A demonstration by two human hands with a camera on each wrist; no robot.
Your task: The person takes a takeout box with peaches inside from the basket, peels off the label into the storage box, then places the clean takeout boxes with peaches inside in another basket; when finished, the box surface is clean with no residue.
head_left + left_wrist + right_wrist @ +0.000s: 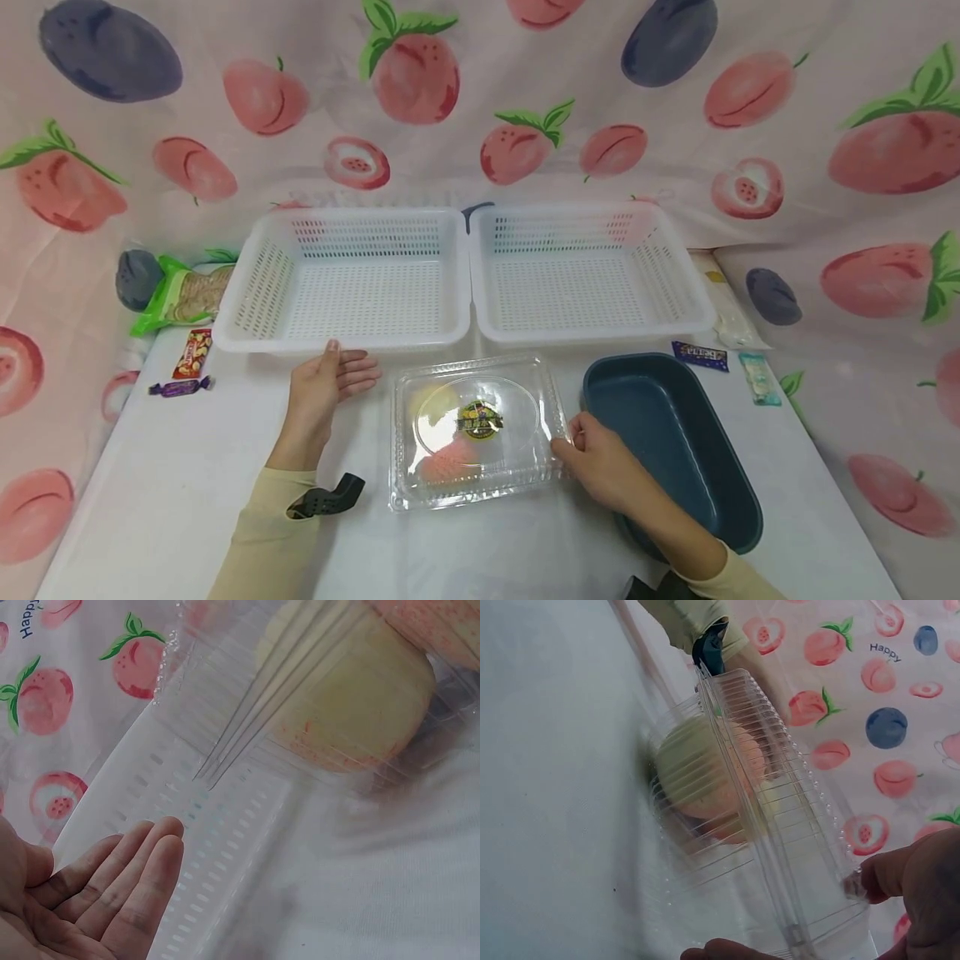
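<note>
A clear plastic clamshell box [517, 462] with a round yellow-and-black label [480, 420] is at the middle of the table. Through its lid show a pale yellow round fruit [352, 697] and a pinkish-red one [452, 461]; their exact kind is hard to tell. My right hand [603, 462] pinches the box's right edge between thumb and fingers. In the right wrist view, the box [810, 847] stands between thumb and fingers. My left hand [324, 392], fingers straight and palm turned toward the box, is apart from it, just before the left white basket [341, 343].
A second white basket [592, 333] stands beside the first. Right of the box lies a dark blue tray [667, 433], partly under my right forearm. Small wrapped snacks lie at both sides, including a red packet [193, 353], a purple candy [180, 387] and a blue bar [700, 356].
</note>
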